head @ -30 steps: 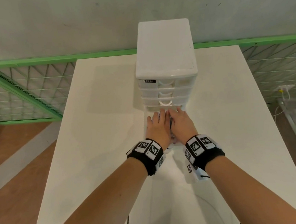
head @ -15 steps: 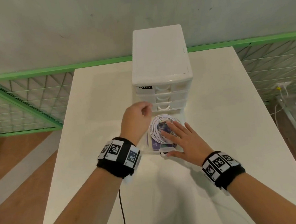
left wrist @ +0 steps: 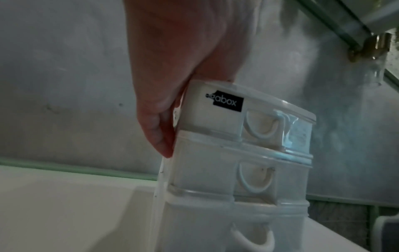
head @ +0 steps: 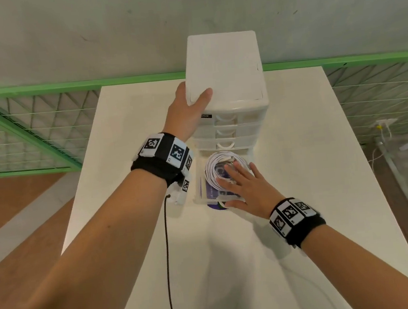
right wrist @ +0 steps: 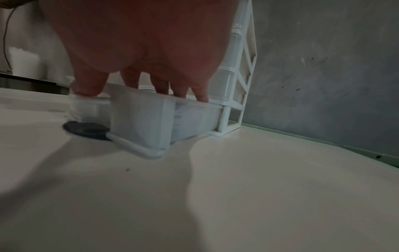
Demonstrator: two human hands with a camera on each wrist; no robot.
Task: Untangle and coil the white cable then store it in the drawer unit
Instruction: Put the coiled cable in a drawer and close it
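The white drawer unit (head: 225, 77) stands at the table's far middle, its bottom drawer (head: 199, 192) pulled out toward me. The coiled white cable (head: 213, 163) lies inside that drawer on top of something purple. My left hand (head: 193, 103) grips the unit's top front-left corner, thumb on the lid; in the left wrist view its fingers (left wrist: 159, 133) run down the side of the unit (left wrist: 215, 162). My right hand (head: 240, 180) lies flat with fingers spread on the coil, its thumb at the drawer's front rim. The right wrist view shows those fingers (right wrist: 202, 93) reaching over the drawer wall (right wrist: 146, 116).
The unit stands on a white table (head: 311, 169). Behind it are a green rail (head: 42, 89) with wire mesh and a grey wall. A thin black cord (head: 168, 257) hangs from my left wrist. A dark disc (right wrist: 86, 130) lies under the drawer's front.
Both hands were together in the drawer. My left hand has lifted out and taken hold of the unit's top corner. My right hand has stayed on the coil.
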